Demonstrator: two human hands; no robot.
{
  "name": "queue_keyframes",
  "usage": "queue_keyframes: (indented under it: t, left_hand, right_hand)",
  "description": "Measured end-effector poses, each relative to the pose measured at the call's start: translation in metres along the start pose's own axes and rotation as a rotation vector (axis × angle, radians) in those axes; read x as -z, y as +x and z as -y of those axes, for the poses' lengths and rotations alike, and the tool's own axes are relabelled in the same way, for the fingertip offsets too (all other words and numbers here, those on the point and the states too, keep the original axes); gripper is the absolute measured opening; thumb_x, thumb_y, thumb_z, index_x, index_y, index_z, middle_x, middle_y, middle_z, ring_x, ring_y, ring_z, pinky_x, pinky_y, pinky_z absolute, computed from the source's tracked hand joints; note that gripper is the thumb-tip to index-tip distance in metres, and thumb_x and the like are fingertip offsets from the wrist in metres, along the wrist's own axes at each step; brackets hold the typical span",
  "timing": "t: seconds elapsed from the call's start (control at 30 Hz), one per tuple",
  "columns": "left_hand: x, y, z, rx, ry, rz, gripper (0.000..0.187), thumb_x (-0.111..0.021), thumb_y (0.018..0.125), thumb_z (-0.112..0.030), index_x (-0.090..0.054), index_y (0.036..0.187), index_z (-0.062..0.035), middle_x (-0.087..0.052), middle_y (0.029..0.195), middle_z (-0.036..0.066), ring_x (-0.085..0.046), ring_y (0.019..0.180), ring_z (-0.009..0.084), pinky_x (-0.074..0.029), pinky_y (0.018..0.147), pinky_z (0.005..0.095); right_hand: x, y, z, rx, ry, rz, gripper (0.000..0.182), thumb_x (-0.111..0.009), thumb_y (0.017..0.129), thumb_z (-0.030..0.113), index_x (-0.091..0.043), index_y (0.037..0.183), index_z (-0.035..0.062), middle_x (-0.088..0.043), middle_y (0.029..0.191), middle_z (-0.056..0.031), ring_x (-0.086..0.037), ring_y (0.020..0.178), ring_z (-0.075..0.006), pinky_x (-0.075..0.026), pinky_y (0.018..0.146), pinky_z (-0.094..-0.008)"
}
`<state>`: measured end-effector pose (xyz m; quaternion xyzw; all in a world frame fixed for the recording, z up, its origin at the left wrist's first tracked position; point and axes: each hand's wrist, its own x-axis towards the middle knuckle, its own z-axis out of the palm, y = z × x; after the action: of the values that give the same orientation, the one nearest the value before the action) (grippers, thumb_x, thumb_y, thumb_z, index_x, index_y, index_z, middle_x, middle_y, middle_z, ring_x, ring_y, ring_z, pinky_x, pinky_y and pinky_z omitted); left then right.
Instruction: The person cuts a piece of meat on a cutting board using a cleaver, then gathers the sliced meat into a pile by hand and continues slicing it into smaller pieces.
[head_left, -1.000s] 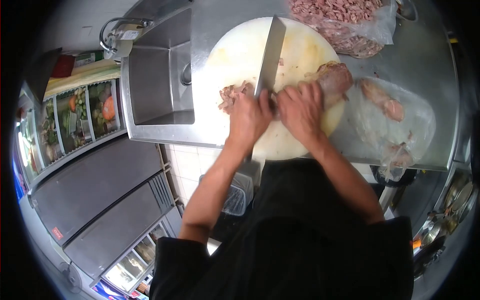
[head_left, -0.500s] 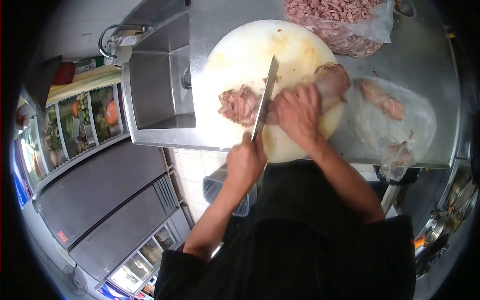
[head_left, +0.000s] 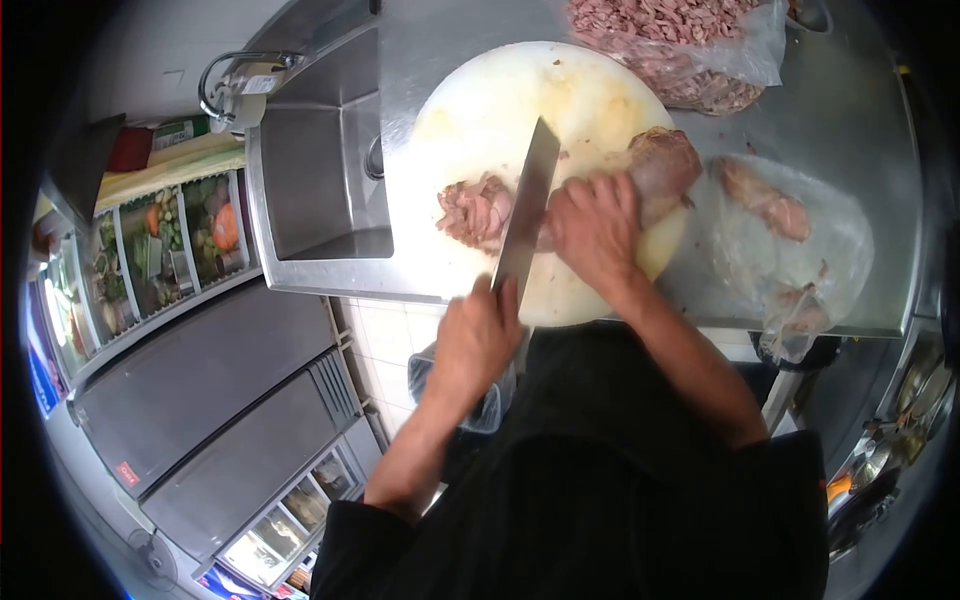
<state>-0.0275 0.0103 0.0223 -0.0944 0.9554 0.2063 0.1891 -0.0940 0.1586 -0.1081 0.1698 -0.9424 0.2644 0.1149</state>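
Observation:
My left hand (head_left: 478, 335) grips the handle of a wide-bladed knife (head_left: 528, 195), whose blade slants up and right across the round white cutting board (head_left: 500, 85). Left of the blade lies a pile of sliced meat (head_left: 475, 210). My right hand (head_left: 598, 225), its fingers bent and pressed down, holds a piece of meat just right of the blade; most of that piece is hidden under the hand. A larger browned chunk of meat (head_left: 665, 165) rests beyond it at the board's right side.
A clear bag of chopped meat (head_left: 690, 60) is at the back. To the right, a plastic bag (head_left: 835, 235) lies on the steel counter (head_left: 840, 110) with meat pieces (head_left: 765, 200). A sink (head_left: 320, 180) with a tap (head_left: 215, 80) is on the left, above a lined bin (head_left: 485, 405).
The knife blade has tilted and shows more of its broad side. My left hand has shifted slightly left and down. My right hand has hardly moved.

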Motion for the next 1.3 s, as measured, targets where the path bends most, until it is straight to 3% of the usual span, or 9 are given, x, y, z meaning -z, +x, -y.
queue_keyframes:
  t: [0.17,0.2,0.27,0.3,0.6,0.8,1.03,1.2,1.3]
  left_hand:
    - [-0.043,0.022,0.007,-0.038,-0.075,-0.106,0.025,-0.059,0.099,-0.018,-0.062,0.106,0.0066,-0.060,0.063,0.034,-0.061,0.062,0.0552,-0.052,0.060,0.0596]
    - [-0.052,0.052,0.011,-0.249,-0.060,-0.297,0.026,-0.059,0.099,-0.018,-0.064,0.106,0.0073,-0.060,0.062,0.033,-0.062,0.062,0.0548,-0.052,0.062,0.0590]
    - [-0.039,0.092,-0.015,-0.297,-0.054,-0.351,0.031,-0.056,0.099,-0.020,-0.067,0.092,0.0083,-0.061,0.064,0.033,-0.063,0.065,0.0533,-0.053,0.066,0.0563]
    - [-0.027,0.106,-0.029,-0.149,-0.183,-0.238,0.040,-0.055,0.100,-0.023,-0.067,0.079,0.0086,-0.062,0.068,0.035,-0.063,0.066,0.0527,-0.052,0.065,0.0549]
    - [0.001,0.019,-0.018,0.025,0.004,-0.039,0.028,-0.060,0.100,-0.013,-0.063,0.084,0.0099,-0.063,0.066,0.031,-0.065,0.067,0.0513,-0.050,0.057,0.0525]
    - [-0.048,0.022,0.002,-0.017,-0.078,-0.133,0.026,-0.059,0.100,-0.019,-0.063,0.095,0.0071,-0.061,0.064,0.033,-0.063,0.062,0.0525,-0.053,0.059,0.0574]
    - [-0.024,0.113,-0.032,-0.248,-0.122,-0.347,0.034,-0.061,0.099,-0.015,-0.063,0.076,0.0105,-0.058,0.063,0.034,-0.064,0.063,0.0509,-0.048,0.055,0.0532]
    - [0.000,0.033,-0.023,-0.029,-0.108,-0.055,0.035,-0.060,0.100,-0.015,-0.060,0.075,0.0096,-0.060,0.064,0.033,-0.065,0.065,0.0507,-0.048,0.055,0.0535]
    - [-0.016,0.000,-0.001,0.004,-0.106,-0.045,0.028,-0.058,0.100,-0.019,-0.060,0.090,0.0070,-0.061,0.062,0.033,-0.062,0.062,0.0541,-0.052,0.059,0.0589]
  right_hand:
    - [0.000,0.001,-0.001,0.014,0.007,-0.004,0.013,-0.067,0.084,0.022,-0.072,0.089,0.0110,-0.062,0.095,-0.0027,-0.054,0.103,-0.0245,-0.035,0.107,-0.0457]
    - [-0.001,0.002,-0.001,0.016,0.013,-0.006,0.014,-0.067,0.084,0.022,-0.073,0.089,0.0105,-0.062,0.095,-0.0031,-0.054,0.103,-0.0245,-0.035,0.106,-0.0456]
    - [-0.001,-0.002,0.001,0.029,0.016,-0.002,0.014,-0.068,0.082,0.021,-0.073,0.088,0.0092,-0.061,0.094,-0.0038,-0.054,0.102,-0.0247,-0.036,0.105,-0.0451]
    - [0.000,-0.001,0.000,0.039,0.004,-0.011,0.014,-0.068,0.082,0.020,-0.073,0.088,0.0085,-0.061,0.093,-0.0042,-0.054,0.101,-0.0247,-0.036,0.104,-0.0448]
    - [-0.002,0.002,0.001,0.021,-0.023,-0.049,0.010,-0.065,0.084,0.020,-0.064,0.088,0.0109,-0.056,0.091,-0.0068,-0.053,0.098,-0.0252,-0.037,0.102,-0.0434]
    - [-0.007,0.002,0.002,0.039,-0.045,-0.063,0.009,-0.064,0.086,0.020,-0.065,0.088,0.0107,-0.058,0.092,-0.0067,-0.054,0.097,-0.0247,-0.037,0.101,-0.0446]
    - [-0.008,0.004,0.001,0.045,-0.057,-0.094,0.009,-0.064,0.085,0.018,-0.062,0.087,0.0087,-0.055,0.089,-0.0071,-0.054,0.096,-0.0253,-0.039,0.097,-0.0435]
    - [-0.001,0.002,0.003,0.017,-0.008,-0.043,0.013,-0.066,0.083,0.018,-0.060,0.090,0.0091,-0.054,0.090,-0.0083,-0.053,0.094,-0.0264,-0.039,0.095,-0.0429]
    - [0.000,0.004,0.003,0.020,-0.012,-0.034,0.011,-0.066,0.083,0.018,-0.060,0.088,0.0094,-0.054,0.090,-0.0079,-0.053,0.094,-0.0259,-0.039,0.094,-0.0424]
